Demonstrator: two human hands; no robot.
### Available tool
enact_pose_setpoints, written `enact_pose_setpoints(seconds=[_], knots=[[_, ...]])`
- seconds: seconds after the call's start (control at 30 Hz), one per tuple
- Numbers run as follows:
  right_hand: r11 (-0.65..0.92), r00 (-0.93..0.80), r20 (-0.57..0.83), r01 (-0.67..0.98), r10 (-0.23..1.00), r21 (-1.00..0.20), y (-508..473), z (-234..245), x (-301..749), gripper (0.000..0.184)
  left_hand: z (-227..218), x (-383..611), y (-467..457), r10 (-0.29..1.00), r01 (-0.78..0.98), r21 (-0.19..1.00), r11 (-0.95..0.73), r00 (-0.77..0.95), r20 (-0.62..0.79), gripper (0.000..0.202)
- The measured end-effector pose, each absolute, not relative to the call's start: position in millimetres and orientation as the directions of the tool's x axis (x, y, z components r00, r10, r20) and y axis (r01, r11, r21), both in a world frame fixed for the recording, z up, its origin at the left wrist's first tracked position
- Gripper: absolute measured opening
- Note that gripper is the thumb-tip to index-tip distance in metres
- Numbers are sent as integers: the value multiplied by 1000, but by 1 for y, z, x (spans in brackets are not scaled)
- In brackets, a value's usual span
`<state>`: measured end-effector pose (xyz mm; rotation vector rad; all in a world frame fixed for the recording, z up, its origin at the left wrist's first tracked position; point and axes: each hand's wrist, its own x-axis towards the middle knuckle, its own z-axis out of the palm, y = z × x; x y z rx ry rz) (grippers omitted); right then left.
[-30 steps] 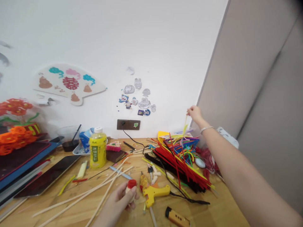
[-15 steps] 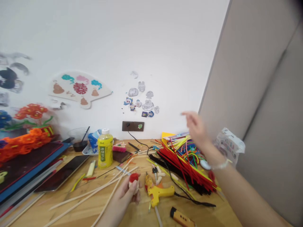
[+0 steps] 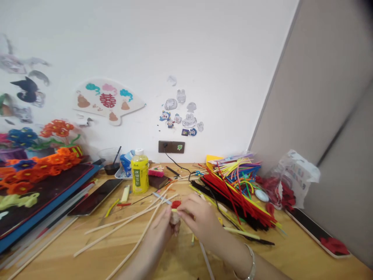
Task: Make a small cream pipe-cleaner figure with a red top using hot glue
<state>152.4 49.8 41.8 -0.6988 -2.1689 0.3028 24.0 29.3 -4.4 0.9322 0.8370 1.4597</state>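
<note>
My left hand [image 3: 163,225] grips a small fuzzy piece [image 3: 175,204] with a red top and a cream lower part, low in the middle of the view. Its fingers are closed round the cream part. My right hand [image 3: 201,216] meets it from the right, fingertips pinched at the red top. A pale yellow pipe cleaner [image 3: 241,232] runs through the right hand: its tip lies across the piece just under the red, and its tail sticks out to the right. Behind the right hand the yellow glue gun [image 3: 220,221] is mostly hidden.
Cream pipe cleaners [image 3: 125,223] lie left of my hands. A yellow drink bottle [image 3: 140,173] and a tablet [image 3: 95,197] stand and lie beyond. Red and black pipe cleaners [image 3: 233,190] are heaped right. A white phone-like slab [image 3: 317,233] lies along the right edge.
My right hand has come down from the raised spot near the wall to the red-topped piece, bringing a pale yellow pipe cleaner. My left hand keeps its hold. The view has shifted slightly.
</note>
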Motion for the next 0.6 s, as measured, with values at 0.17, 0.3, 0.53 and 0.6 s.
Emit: enact_pose_setpoints(seconds=[0.17,0.3,0.53,0.6], knots=[[809,-498,637,368,588,-459,45,39,150,12,3,27,22,997,-486,872,-66,-9,70,36],[806,-487,642,353,591,-474,46,38,150,12,5,25,20,997,-486,872,-59,8,71,32],[702,-389,585,373,712,-607,49,34,156,15,9,23,19,996,-478,876,-69,13,85,29],[648,-400,518,348,756,-677,51,32,159,17,9,22,19,996,-472,880,-62,24,83,28]])
